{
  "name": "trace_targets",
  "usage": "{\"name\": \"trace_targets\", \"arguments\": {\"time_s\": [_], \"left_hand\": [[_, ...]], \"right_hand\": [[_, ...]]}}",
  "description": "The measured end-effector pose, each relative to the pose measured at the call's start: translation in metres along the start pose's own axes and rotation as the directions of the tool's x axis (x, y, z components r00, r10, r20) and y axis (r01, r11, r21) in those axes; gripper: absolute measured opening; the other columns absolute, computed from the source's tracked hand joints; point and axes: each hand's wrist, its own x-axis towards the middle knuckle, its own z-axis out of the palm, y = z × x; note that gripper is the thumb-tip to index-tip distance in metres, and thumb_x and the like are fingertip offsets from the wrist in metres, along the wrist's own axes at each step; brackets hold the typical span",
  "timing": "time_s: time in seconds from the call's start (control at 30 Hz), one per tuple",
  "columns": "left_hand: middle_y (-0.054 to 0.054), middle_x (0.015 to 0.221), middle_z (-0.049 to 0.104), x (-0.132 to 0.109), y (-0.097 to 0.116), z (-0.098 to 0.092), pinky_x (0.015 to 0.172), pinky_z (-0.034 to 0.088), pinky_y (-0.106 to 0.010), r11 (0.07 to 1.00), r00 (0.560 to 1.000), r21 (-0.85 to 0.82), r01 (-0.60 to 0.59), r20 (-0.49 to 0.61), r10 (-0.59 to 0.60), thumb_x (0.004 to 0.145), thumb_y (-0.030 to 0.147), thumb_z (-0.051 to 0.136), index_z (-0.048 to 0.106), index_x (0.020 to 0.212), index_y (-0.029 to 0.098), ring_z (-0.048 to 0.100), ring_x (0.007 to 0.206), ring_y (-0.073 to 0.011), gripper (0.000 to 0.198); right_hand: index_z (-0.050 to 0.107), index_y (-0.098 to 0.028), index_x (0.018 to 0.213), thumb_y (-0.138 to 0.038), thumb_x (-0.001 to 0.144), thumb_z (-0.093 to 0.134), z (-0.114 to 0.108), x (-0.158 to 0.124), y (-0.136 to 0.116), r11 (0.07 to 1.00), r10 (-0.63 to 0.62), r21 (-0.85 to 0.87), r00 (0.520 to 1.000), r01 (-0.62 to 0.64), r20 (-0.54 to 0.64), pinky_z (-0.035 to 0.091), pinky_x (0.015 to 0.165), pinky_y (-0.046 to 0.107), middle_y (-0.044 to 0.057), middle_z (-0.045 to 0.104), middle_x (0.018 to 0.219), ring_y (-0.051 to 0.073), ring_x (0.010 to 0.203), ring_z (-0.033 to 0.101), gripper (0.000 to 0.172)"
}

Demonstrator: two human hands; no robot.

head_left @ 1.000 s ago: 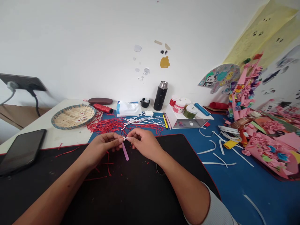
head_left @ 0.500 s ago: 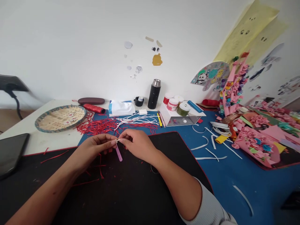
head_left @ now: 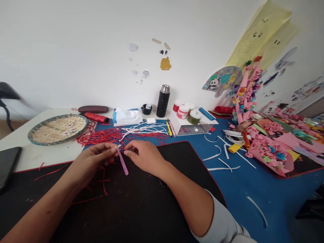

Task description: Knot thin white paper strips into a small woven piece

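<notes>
Between the thumb and fingertips of the left hand [head_left: 97, 157], a flat purple strip [head_left: 123, 163] is pinched near its far end, the grip closed on it just above the black mat [head_left: 141, 209]. Its long axis slants from the fingertips toward the wearer and a little to the right, the free end pointing down and nearward. Those fingertips partly cover the far end; a pale bit there is too small to identify. The right hand [head_left: 145, 156] is just beside it on the right, thumb and forefinger bent together; whether that grip holds anything cannot be told.

Red cord snippets [head_left: 104, 187] lie on the mat near the left wrist. Straight beyond the hands, tangled red cords [head_left: 103, 136] and white cords [head_left: 144, 129] spread over the tabletop [head_left: 227, 199], backed by a black flask [head_left: 163, 103]. Farther left are a woven basket [head_left: 32, 140] and a phone [head_left: 8, 162]; to the right, loose white strips [head_left: 231, 164] and a pink paper-flower bouquet [head_left: 270, 153].
</notes>
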Motion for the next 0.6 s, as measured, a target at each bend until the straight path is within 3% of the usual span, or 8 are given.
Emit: {"name": "trace_targets", "arguments": {"time_s": [0.07, 0.4, 0.6], "left_hand": [[-0.002, 0.075, 0.070, 0.0002, 0.0006, 0.0006, 0.057, 0.046, -0.023, 1.000, 1.000, -0.028, 0.001, -0.027, -0.002, 0.062, 0.052, 0.095, 0.079, 0.085, 0.021, 0.058, 0.065, -0.0152, 0.041], [-0.002, 0.073, 0.070, -0.0012, 0.0029, 0.0057, 0.055, 0.043, -0.023, 0.998, 0.998, 0.067, 0.006, 0.055, -0.010, 0.065, 0.054, 0.091, 0.078, 0.086, 0.020, 0.056, 0.062, -0.0142, 0.042], [0.000, 0.070, 0.068, -0.0020, 0.0029, 0.0052, 0.057, 0.044, -0.025, 0.998, 0.995, -0.030, -0.051, -0.087, 0.048, 0.066, 0.051, 0.092, 0.075, 0.085, 0.021, 0.056, 0.062, -0.0149, 0.039]], "right_hand": [[0.074, -0.025, 0.104, -0.035, 0.100, 0.065, -0.0005, 0.0004, -0.0006, 1.000, 0.007, 0.012, 1.000, -0.007, -0.015, 0.039, 0.068, 0.028, 0.001, 0.076, 0.095, 0.016, 0.080, 0.064, 0.014], [0.072, -0.023, 0.106, -0.032, 0.099, 0.065, -0.0025, -0.0001, -0.0052, 0.994, 0.020, 0.106, 0.998, -0.013, -0.066, 0.042, 0.068, 0.026, 0.001, 0.075, 0.092, 0.015, 0.079, 0.065, 0.013], [0.073, -0.024, 0.101, -0.033, 0.099, 0.064, -0.0035, -0.0004, -0.0049, 0.994, 0.046, 0.107, 0.996, -0.038, -0.072, 0.040, 0.066, 0.026, 0.000, 0.074, 0.086, 0.015, 0.075, 0.064, 0.013]]}}
